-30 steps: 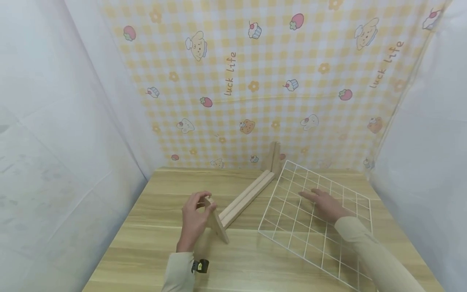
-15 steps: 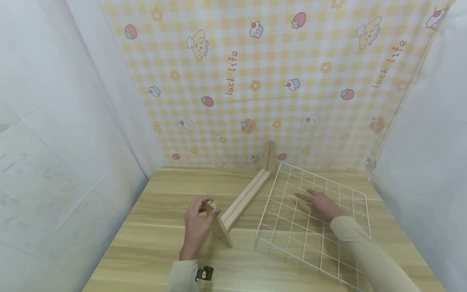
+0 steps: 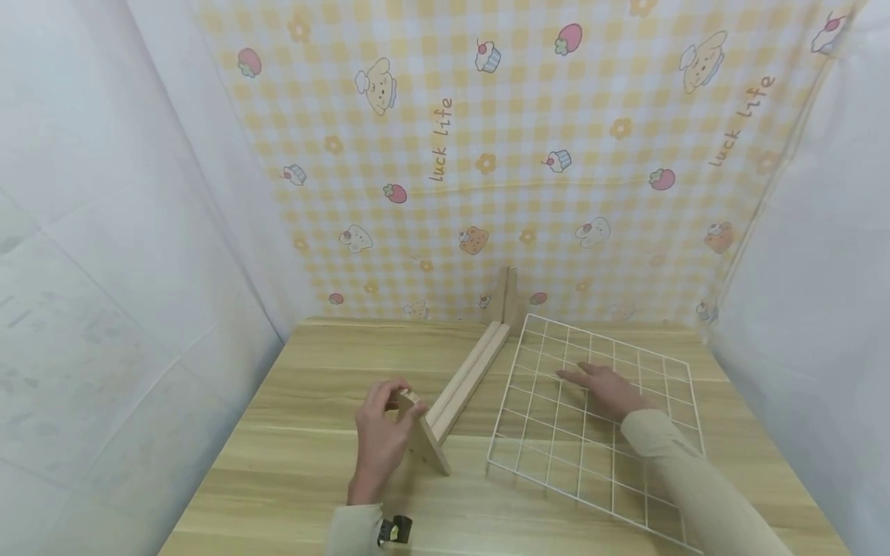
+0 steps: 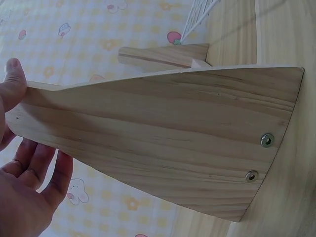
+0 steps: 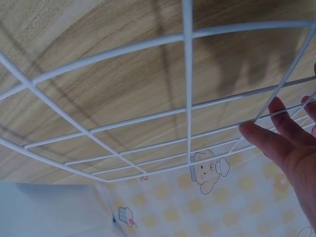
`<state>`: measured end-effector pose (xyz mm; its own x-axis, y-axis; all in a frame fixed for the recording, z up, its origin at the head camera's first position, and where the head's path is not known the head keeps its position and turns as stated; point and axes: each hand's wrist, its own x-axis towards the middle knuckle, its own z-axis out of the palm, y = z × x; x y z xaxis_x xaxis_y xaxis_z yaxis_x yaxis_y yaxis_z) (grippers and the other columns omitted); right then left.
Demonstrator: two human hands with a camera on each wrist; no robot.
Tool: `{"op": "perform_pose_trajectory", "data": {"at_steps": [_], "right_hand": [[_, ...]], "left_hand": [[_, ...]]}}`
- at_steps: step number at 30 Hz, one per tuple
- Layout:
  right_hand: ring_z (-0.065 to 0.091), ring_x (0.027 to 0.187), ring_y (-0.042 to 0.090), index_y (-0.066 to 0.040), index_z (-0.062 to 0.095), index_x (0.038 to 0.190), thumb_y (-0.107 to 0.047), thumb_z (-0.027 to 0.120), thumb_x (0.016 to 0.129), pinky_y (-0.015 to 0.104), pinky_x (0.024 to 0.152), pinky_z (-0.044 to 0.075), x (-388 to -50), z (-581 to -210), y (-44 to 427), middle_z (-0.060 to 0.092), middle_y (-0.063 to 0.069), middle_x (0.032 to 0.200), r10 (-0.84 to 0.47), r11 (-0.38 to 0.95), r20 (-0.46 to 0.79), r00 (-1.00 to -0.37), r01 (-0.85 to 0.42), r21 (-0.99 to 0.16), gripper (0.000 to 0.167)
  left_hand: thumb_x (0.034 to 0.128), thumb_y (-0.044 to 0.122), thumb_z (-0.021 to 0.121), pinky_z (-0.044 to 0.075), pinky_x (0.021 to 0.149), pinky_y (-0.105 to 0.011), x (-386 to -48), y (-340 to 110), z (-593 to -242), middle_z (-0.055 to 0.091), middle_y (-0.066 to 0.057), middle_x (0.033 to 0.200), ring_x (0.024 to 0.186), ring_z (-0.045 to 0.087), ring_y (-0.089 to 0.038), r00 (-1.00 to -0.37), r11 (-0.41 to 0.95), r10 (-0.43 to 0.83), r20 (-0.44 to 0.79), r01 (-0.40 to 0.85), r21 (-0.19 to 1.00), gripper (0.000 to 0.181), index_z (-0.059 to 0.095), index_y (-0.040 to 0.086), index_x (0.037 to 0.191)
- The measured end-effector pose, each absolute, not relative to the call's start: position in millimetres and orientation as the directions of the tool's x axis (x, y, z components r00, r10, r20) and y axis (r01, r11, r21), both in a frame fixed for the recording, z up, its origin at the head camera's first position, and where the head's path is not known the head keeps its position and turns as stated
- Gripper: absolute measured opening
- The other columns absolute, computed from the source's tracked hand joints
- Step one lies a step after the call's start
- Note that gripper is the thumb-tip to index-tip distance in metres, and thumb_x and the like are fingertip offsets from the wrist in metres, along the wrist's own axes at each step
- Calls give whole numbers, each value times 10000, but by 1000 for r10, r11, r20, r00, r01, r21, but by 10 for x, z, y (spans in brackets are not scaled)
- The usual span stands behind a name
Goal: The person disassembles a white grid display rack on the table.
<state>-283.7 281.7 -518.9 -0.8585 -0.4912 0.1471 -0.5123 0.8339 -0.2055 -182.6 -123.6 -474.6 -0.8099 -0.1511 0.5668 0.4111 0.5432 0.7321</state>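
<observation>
In the head view my left hand [image 3: 381, 439] pinches the top of a tapered wooden end board [image 3: 433, 449], thumb on one side and fingers on the other. Two bolt heads [image 4: 259, 158] show on the board's outer face in the left wrist view. From it two parallel wooden bars [image 3: 469, 380] run back to a second upright end board [image 3: 511, 297]. To the right, my right hand [image 3: 612, 392] holds a white wire grid panel [image 3: 509, 386] by its inner wires. The grid's shadow falls on wood in the right wrist view, so part of it is raised.
A wood-grain table [image 3: 278, 463] lies underneath. Behind it hangs a yellow checked cloth [image 3: 452, 139] with cartoon prints, close to the far end board. White sheets [image 3: 139, 270] enclose the sides. A black device [image 3: 398, 530] sits at the left cuff.
The wire grid has shifted left with my right hand, nearer the wooden frame. My left hand and the near end board have moved slightly right and nearer; the far end board has swung left.
</observation>
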Motion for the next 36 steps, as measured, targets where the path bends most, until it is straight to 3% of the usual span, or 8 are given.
{"op": "perform_pose_trajectory", "data": {"at_steps": [14,25,30,36], "right_hand": [[608,1151,523,-198,601,1380,168,580,843,645,897,564,-2924,-5233,2714,571,292,1388,-514,831,144,-845,-533,-160,650],[638,1117,494,-217,632,1349,190,568,834,611,911,574,-3015,-5301,2633,596,291,1353,-553,809,122,-824,-566,-158,660],[638,1116,500,-205,632,1349,204,572,829,623,940,557,-3084,-5345,2621,592,304,1347,-575,798,102,-812,-584,-151,664],[627,1119,520,-199,624,1353,129,652,824,647,937,548,-3155,-5366,2598,580,320,1353,-593,787,78,-802,-597,-154,623]], "left_hand": [[697,178,890,528,715,-219,-1742,-1085,-4744,641,-22,916,794,574,-124,-804,536,-148,576,425,729,363,676,71,969],[694,224,899,432,684,-172,-1699,-935,-4746,566,19,838,740,478,-24,-814,520,-143,563,422,743,355,670,88,928],[686,219,900,458,629,-209,-1708,-864,-4783,559,6,814,719,479,-26,-784,542,-128,608,458,705,359,668,76,920],[684,219,903,447,595,-169,-1708,-782,-4805,540,3,808,711,468,-13,-759,536,-138,636,483,692,355,656,81,899]]}}
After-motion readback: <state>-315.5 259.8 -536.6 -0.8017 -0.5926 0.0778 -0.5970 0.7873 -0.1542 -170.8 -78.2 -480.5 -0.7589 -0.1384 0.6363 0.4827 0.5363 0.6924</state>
